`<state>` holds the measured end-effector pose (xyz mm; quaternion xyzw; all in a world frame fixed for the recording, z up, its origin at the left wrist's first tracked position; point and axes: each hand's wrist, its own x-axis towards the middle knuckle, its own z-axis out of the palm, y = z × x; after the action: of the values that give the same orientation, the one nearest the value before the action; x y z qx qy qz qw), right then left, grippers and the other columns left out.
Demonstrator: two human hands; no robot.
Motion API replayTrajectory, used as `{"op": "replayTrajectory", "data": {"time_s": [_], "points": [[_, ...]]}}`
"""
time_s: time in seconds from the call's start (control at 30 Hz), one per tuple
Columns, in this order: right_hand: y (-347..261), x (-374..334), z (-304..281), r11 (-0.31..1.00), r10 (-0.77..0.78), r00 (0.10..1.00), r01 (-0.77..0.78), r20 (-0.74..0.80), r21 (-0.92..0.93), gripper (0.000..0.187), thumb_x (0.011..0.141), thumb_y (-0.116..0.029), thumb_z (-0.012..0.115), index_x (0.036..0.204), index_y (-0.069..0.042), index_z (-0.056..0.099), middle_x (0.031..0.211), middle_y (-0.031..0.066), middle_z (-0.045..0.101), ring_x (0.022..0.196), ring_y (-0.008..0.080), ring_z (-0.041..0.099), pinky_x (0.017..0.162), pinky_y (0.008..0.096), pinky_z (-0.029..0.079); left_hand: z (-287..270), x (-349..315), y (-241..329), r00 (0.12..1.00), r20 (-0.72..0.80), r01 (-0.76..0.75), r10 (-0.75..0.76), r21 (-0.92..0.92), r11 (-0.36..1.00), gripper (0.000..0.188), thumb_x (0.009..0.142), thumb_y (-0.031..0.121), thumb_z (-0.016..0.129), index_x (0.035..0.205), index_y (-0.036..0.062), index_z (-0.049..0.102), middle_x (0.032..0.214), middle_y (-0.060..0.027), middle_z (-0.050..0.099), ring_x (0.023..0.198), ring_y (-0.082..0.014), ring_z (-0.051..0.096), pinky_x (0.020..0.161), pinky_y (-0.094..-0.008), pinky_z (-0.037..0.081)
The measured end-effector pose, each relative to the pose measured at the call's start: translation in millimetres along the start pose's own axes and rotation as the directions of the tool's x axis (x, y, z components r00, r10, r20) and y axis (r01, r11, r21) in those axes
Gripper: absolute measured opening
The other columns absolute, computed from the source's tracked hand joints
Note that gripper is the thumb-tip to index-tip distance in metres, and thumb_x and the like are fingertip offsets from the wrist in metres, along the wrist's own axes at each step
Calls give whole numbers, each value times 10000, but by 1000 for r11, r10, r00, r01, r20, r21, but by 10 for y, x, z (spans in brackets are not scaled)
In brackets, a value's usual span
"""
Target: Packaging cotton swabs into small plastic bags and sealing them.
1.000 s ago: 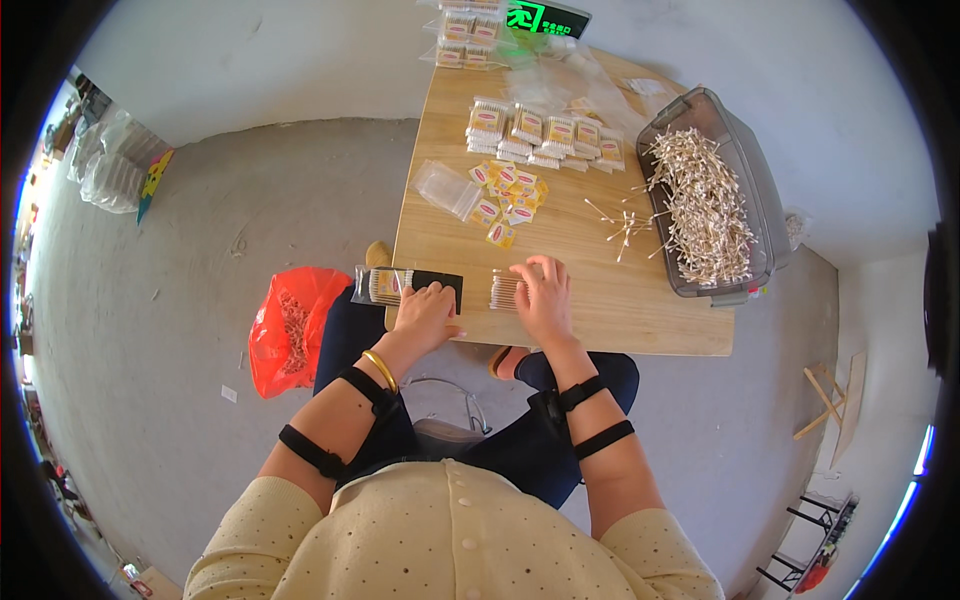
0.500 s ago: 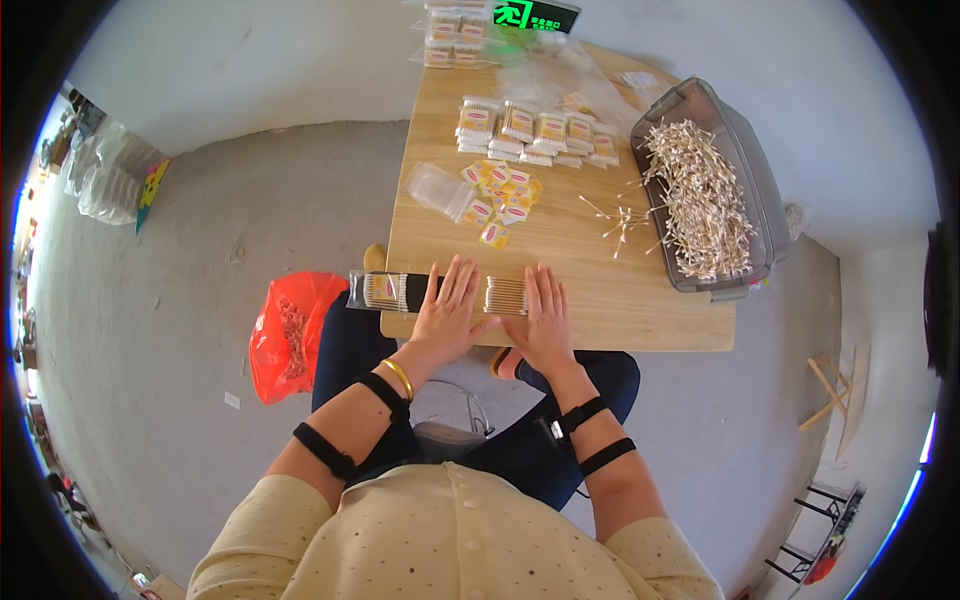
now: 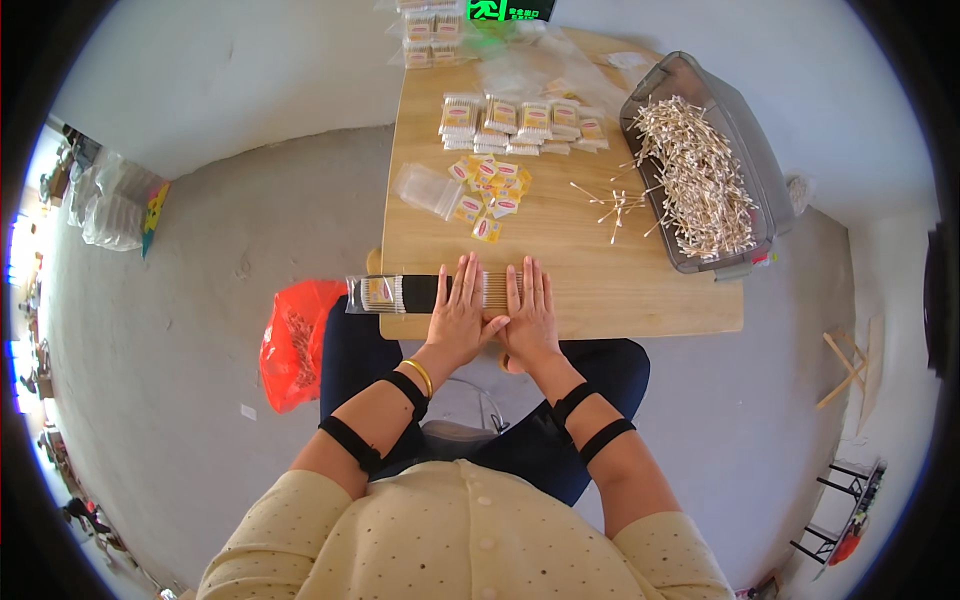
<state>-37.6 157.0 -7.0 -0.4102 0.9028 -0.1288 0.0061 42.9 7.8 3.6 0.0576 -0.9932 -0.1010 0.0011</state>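
Note:
My left hand (image 3: 458,315) lies flat with its fingers stretched forward, covering part of a black strip (image 3: 418,293) near the table's front edge. Beside it, my right hand (image 3: 531,318) is flat too, fingers extended over the right part of a row of cotton swabs (image 3: 495,289). These swabs lie side by side between the two hands, their ends partly hidden. Both thumbs come together below the row. At the strip's left end sits a clear bag (image 3: 379,293) with swabs and a yellow card in it.
A grey bin (image 3: 765,190) full of loose cotton swabs (image 3: 700,185) stands at the right, with a few swabs (image 3: 618,205) spilled beside it. Farther back are yellow cards (image 3: 490,190), empty clear bags (image 3: 428,190) and stacked swab packs (image 3: 520,122). A red plastic bag (image 3: 292,345) is left of my legs.
My right hand has shifted left onto the swab row, narrowing the gap between my hands. The view has also moved slightly.

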Motion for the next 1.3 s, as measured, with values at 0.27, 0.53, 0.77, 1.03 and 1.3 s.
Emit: {"op": "replayTrajectory", "data": {"time_s": [0.27,0.53,0.77,1.03,1.3], "points": [[-6,-29,-76,1000,15,1000,-16,24,5,941,973,-576,570,1605,29,222,1672,307,151,1571,437,127,1276,534,133,-451,-139,-755,896,-217,349,-388,-197,916,832,1030,526,491,1547,-100,306,1648,-254,283,1561,-384,199,1267,-565,98],[-879,212,218,998,-61,998,60,35,37,908,968,-515,582,1616,11,226,1688,278,138,1580,416,115,1282,530,109,66,-677,-1831,635,52,566,-771,-710,419,659,1053,607,426,1105,-12,649,878,-225,712,839,-365,708,779,-456,543],[-1068,259,286,998,6,1000,-7,9,68,829,990,-453,556,1615,-4,248,1685,270,161,1580,396,142,1282,530,123,181,-403,-1536,586,-44,598,-809,-650,469,670,1050,582,488,889,-48,648,635,-115,590,644,-227,632,633,-400,477],[-1102,275,258,997,41,998,-44,36,67,787,999,-419,549,1628,-52,251,1691,246,170,1575,405,153,1276,547,133,311,-353,-1545,547,337,399,-766,-910,-115,597,1046,561,543,884,2,673,685,27,555,582,-71,473,517,-287,398],[-1290,335,385,998,-24,1000,25,-5,64,790,987,-431,577,1628,-84,271,1709,178,178,1578,400,146,1263,594,124,367,-368,-1555,531,285,314,-798,-941,-127,572,1058,533,538,864,9,662,700,25,576,607,-80,504,549,-288,433]]}}
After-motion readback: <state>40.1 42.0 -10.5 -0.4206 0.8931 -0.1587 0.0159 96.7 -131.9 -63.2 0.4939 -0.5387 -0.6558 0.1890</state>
